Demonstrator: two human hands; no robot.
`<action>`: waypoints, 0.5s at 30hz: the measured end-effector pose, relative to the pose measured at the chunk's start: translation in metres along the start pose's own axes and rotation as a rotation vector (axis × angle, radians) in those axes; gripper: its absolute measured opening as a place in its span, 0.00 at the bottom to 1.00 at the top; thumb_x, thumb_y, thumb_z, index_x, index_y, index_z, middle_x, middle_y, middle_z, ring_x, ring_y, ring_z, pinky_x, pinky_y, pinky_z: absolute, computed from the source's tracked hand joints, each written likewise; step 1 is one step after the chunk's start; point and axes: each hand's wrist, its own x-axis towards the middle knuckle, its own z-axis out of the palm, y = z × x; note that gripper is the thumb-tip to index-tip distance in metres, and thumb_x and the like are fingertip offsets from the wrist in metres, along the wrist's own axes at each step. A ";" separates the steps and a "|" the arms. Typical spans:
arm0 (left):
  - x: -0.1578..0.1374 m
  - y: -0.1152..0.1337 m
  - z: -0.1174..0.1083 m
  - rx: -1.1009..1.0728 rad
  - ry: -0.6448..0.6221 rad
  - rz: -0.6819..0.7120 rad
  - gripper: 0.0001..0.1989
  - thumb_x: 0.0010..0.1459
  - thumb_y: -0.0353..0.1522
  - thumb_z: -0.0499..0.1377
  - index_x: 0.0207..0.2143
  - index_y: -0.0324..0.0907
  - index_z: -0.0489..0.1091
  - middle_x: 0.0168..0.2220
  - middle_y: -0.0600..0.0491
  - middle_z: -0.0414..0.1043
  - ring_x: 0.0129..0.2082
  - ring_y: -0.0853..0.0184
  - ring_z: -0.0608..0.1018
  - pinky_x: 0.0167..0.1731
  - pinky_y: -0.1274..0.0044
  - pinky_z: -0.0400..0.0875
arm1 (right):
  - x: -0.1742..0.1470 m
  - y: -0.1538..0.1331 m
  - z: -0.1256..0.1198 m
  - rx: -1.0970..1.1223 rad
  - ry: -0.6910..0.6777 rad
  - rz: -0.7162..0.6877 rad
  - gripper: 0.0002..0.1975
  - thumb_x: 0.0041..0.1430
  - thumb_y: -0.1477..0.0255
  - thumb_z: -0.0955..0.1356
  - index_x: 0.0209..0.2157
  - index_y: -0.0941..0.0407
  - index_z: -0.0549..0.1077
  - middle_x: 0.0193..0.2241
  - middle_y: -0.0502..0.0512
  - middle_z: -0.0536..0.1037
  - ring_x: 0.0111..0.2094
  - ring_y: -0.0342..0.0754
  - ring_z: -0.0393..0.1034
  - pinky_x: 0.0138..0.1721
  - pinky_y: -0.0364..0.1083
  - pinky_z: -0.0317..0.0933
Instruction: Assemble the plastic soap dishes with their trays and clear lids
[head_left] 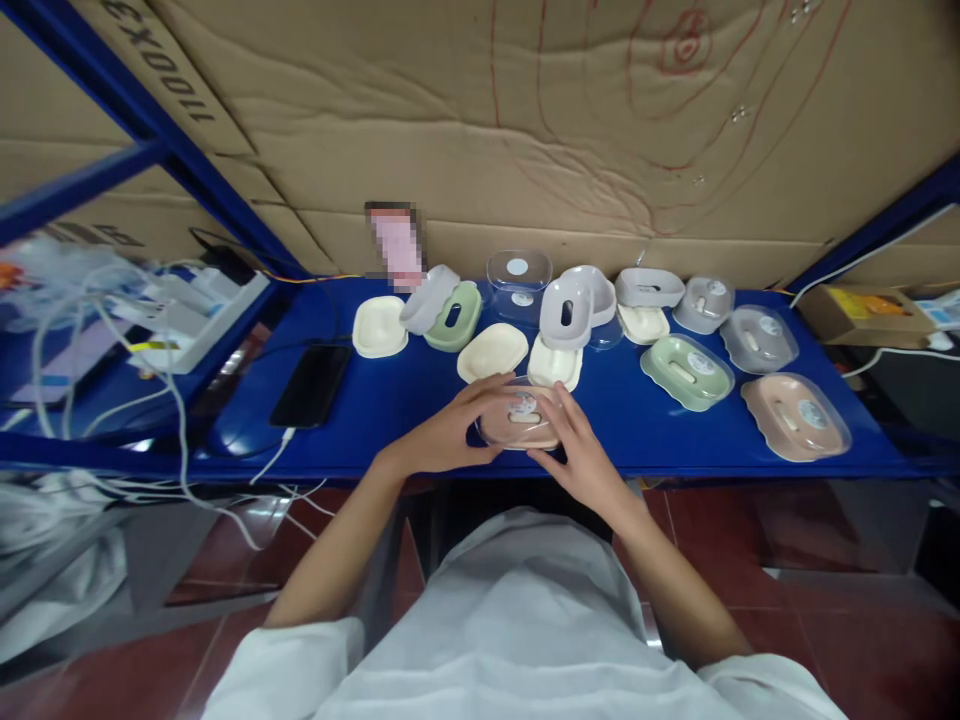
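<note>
Cardboard sheeting (pixel 420 90) is set up behind a blue table (pixel 390 400). Near its front edge, approx. mid-table, 1 pink box (pixel 517 437) w/ a clear lid (pixel 491 425) is held b/w 2 hands. Its left end is gripped by the L hand (pixel 454 430), thumb at the near edge, fingers curved round the far side; its right end is gripped likewise by the R hand (pixel 585 455). Whether the lid is fully seated can't be told. Prob. light, stiff plastic; lid judged thin, slick & crackable, so best taken by the rim at both ends, w/o hard pressing on top. Just beyond, 2 cream trays (pixel 493 352) are laid; farther back, grey boxes (pixel 553 312) are heaped. To the right, 1 lidded green box (pixel 679 380) is set; to the left, 1 black phone (pixel 311 385).
</note>
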 end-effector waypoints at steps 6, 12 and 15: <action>-0.010 0.000 0.028 0.112 0.177 -0.058 0.30 0.66 0.35 0.65 0.69 0.51 0.65 0.77 0.44 0.46 0.78 0.48 0.53 0.74 0.52 0.54 | -0.002 -0.002 0.004 -0.054 0.062 0.004 0.39 0.72 0.63 0.69 0.77 0.41 0.47 0.77 0.60 0.50 0.77 0.59 0.47 0.72 0.63 0.58; -0.022 -0.001 0.042 0.062 0.334 -0.096 0.26 0.69 0.36 0.62 0.68 0.51 0.65 0.71 0.43 0.59 0.72 0.55 0.65 0.72 0.57 0.61 | -0.005 -0.002 0.009 -0.094 0.184 0.015 0.36 0.69 0.62 0.72 0.72 0.44 0.56 0.71 0.64 0.59 0.73 0.61 0.58 0.70 0.63 0.63; -0.023 0.002 0.043 0.062 0.306 -0.078 0.24 0.72 0.36 0.58 0.68 0.52 0.65 0.74 0.46 0.57 0.74 0.56 0.63 0.73 0.58 0.60 | -0.006 -0.001 0.011 -0.138 0.221 0.013 0.34 0.68 0.61 0.72 0.71 0.46 0.58 0.68 0.66 0.61 0.71 0.62 0.61 0.67 0.63 0.66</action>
